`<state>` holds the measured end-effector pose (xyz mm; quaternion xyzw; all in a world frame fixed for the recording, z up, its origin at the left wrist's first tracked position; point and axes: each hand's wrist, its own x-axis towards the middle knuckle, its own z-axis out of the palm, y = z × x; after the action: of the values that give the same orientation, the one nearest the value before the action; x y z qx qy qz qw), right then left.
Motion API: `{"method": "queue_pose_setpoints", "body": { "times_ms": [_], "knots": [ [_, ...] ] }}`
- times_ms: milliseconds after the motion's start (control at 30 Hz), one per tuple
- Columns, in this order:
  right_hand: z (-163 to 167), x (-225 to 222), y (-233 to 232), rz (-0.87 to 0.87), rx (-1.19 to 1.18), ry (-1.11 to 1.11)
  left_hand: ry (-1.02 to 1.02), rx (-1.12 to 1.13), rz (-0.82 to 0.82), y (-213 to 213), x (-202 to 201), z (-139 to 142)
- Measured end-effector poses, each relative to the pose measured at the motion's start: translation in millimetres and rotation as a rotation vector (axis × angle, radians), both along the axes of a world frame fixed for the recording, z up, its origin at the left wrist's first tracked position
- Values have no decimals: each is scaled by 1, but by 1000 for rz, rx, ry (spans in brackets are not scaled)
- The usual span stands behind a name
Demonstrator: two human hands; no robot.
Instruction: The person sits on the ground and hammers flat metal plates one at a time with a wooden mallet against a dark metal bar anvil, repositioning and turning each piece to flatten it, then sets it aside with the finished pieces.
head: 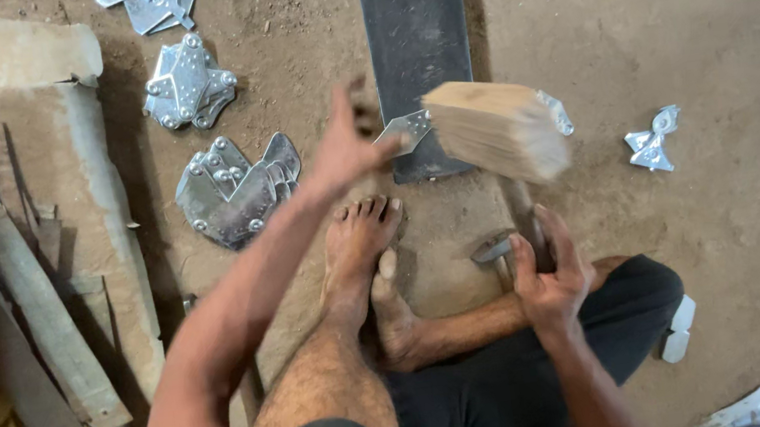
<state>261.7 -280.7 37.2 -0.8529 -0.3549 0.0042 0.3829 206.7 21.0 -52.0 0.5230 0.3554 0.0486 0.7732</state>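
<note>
- The right hand (551, 281) is closed tight around the handle of a wooden mallet (497, 130), whose blurred head is raised just above the grip.
- The left hand (347, 145) pinches a small shiny metal piece (406, 129) at its fingertips, over the near end of a dark steel bar (416, 35) — fingers partly open.
- To strike well, I judge the piece should lie flat on the bar, fingertips kept clear of the mallet's path.
- Stacks of stamped plates (233, 193) lie on the dirt floor (696, 30), beyond the left grip.

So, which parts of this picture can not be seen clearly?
- Wooden mallet, head view: head motion-blurred.
- Metal piece in left hand: partly behind fingers and mallet.
- Mallet handle: covered by right hand.
- Dark slab: cut by top edge.
</note>
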Motion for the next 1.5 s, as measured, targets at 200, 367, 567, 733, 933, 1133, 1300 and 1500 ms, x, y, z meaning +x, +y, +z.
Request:
{"method": "queue_pose_setpoints", "body": {
  "times_ms": [200,367,567,733,933,1133,1300,1500],
  "knots": [
    [-17,-3,-14,-255,-148,282,99,377,-411,36,24,-31],
    [-13,14,10,-63,-267,176,-128,-154,23,17,-21,-54],
    [15,21,57,4,-209,312,-207,-323,228,-11,-15,-66],
    [39,14,62,183,-174,51,-198,-331,278,-17,-9,-72],
    [33,13,67,231,-485,-4,-180,-323,313,-19,-4,-70],
    [35,11,66,269,-70,-3,-131,-330,312,-18,-2,-68],
    [23,13,69,137,-449,-14,-116,-347,348,-17,-1,-67],
    [21,15,74,249,-286,-177,-134,-359,352,-18,1,-66]
  ]
}}
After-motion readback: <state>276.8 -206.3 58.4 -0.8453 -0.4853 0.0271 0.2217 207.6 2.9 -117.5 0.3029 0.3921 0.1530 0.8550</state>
